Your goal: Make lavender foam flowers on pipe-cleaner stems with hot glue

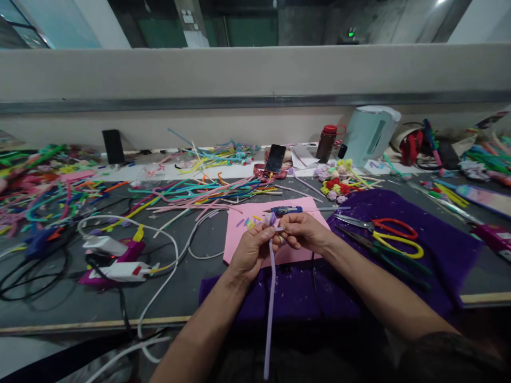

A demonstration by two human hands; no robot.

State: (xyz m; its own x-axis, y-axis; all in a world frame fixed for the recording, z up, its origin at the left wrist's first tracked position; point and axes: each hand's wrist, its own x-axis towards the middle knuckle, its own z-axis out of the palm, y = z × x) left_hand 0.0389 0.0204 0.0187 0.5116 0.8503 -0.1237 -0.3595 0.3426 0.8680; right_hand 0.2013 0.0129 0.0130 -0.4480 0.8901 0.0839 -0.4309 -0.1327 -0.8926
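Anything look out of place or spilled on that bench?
Pale bits are scattered on the purple cloth, like stray trimmings. A white cable also droops over the table's front edge, untidy and perhaps easy to snag. Nothing looks clearly damaged.

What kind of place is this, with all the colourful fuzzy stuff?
Probably a craft workshop: someone's holding a fuzzy stem, more stems lie in piles, and scissors are nearby.

No text legible; lit green sign (351,33) in background too small to read.
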